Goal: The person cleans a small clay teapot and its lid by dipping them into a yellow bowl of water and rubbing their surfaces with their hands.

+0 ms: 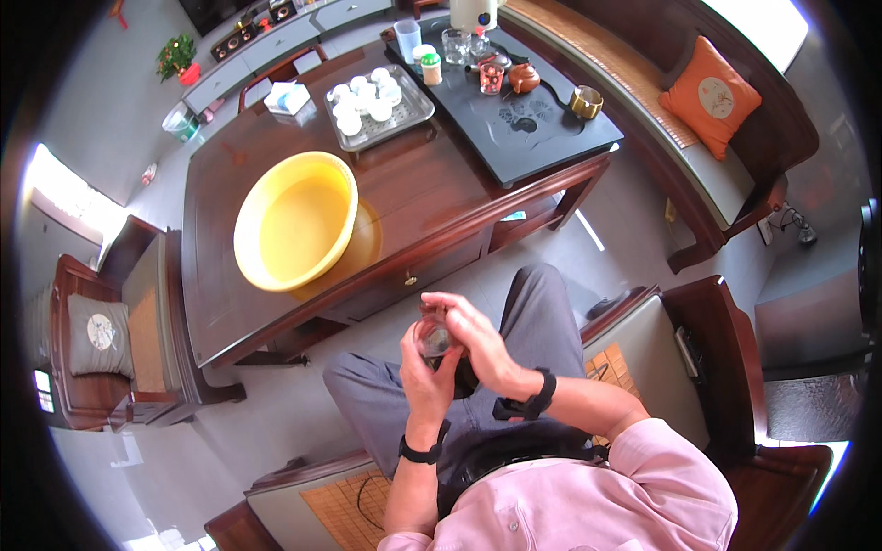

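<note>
Above my lap, my left hand point(428, 372) is wrapped around a small clear glass cup point(435, 339). My right hand point(482, 344) lies against the cup's far and right side, its fingers curled over it; what the fingertips touch is partly hidden. A black band sits on each wrist. Beyond my hands, a large yellow plastic basin point(296, 220) stands near the close edge of the dark wooden table point(413, 186). Behind it is a metal drain tray point(417, 113) with several white cups point(362, 100) on it.
A black tea tray point(496, 144) at the right bears a brown clay teapot point(525, 78), a red-patterned glass point(491, 79), a brass-coloured ashtray point(586, 102), a green-capped jar point(431, 69) and a clear plastic jug point(407, 40). A tissue box point(286, 98) stands at the table's far left.
</note>
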Action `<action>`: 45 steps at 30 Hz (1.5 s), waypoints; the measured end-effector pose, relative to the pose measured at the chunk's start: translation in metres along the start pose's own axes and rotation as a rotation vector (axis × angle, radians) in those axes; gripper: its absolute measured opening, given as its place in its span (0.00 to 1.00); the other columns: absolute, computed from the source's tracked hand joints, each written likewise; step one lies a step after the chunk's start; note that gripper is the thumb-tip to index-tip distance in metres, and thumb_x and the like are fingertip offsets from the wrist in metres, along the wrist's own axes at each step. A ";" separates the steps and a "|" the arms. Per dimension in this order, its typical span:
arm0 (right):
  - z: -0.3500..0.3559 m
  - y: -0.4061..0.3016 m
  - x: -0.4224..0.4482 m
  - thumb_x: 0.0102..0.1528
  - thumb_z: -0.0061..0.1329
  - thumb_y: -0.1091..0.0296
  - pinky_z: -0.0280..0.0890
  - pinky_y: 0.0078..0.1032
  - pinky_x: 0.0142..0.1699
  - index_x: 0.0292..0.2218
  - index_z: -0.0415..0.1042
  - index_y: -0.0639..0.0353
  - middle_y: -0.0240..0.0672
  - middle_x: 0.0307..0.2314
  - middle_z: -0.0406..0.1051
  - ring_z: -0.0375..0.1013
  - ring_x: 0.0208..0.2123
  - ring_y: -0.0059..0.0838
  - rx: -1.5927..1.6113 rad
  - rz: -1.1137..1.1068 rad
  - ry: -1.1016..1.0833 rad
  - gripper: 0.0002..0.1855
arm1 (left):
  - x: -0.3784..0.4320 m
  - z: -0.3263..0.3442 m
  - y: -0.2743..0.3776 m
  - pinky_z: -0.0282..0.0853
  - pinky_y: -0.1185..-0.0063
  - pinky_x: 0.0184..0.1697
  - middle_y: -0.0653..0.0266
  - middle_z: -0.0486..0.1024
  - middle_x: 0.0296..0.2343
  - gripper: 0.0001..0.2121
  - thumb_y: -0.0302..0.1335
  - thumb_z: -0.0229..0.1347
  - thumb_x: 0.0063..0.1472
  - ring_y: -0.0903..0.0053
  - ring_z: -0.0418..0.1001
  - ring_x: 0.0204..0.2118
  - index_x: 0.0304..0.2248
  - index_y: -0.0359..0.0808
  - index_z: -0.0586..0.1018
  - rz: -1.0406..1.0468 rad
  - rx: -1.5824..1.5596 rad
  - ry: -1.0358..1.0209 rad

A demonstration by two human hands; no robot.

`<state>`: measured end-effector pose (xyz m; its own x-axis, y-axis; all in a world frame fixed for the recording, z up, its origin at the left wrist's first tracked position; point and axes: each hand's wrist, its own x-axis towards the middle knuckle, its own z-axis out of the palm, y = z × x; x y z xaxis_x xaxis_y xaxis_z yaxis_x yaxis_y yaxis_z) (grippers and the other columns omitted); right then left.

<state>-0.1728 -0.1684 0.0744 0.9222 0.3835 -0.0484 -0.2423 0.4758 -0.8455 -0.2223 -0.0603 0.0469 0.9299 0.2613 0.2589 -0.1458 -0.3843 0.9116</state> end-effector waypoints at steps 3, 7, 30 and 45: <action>0.004 0.005 -0.012 0.64 0.37 0.67 0.58 0.24 0.58 0.60 0.56 0.63 0.36 0.50 0.64 0.64 0.51 0.25 -0.389 -0.211 -0.027 0.25 | 0.005 -0.005 0.004 0.69 0.78 0.45 0.58 0.76 0.41 0.23 0.19 0.61 0.54 0.73 0.75 0.42 0.49 0.31 0.69 -0.053 -0.029 0.091; -0.004 0.012 -0.004 0.65 0.35 0.67 0.61 0.24 0.55 0.55 0.64 0.65 0.37 0.46 0.68 0.67 0.49 0.26 -0.289 -0.119 0.000 0.20 | 0.001 -0.011 0.010 0.68 0.77 0.44 0.59 0.76 0.39 0.23 0.21 0.62 0.54 0.74 0.74 0.39 0.48 0.31 0.68 -0.084 0.057 -0.043; -0.016 0.045 0.006 0.63 0.37 0.71 0.60 0.25 0.57 0.54 0.67 0.65 0.38 0.49 0.68 0.67 0.51 0.29 -0.514 -0.235 -0.063 0.20 | 0.007 -0.021 -0.028 0.70 0.73 0.47 0.51 0.69 0.48 0.07 0.18 0.61 0.52 0.63 0.73 0.46 0.31 0.31 0.78 0.031 0.125 0.041; -0.005 0.012 -0.009 0.61 0.36 0.72 0.59 0.29 0.57 0.52 0.66 0.69 0.45 0.47 0.69 0.68 0.51 0.39 -0.694 -0.432 -0.035 0.19 | 0.008 -0.012 -0.018 0.71 0.73 0.49 0.51 0.65 0.51 0.11 0.15 0.58 0.53 0.63 0.73 0.48 0.37 0.27 0.76 0.145 0.142 0.034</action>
<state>-0.1826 -0.1701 0.0625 0.8787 0.3084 0.3643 0.3849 -0.0063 -0.9229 -0.2168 -0.0404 0.0366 0.8905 0.2230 0.3965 -0.2257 -0.5402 0.8107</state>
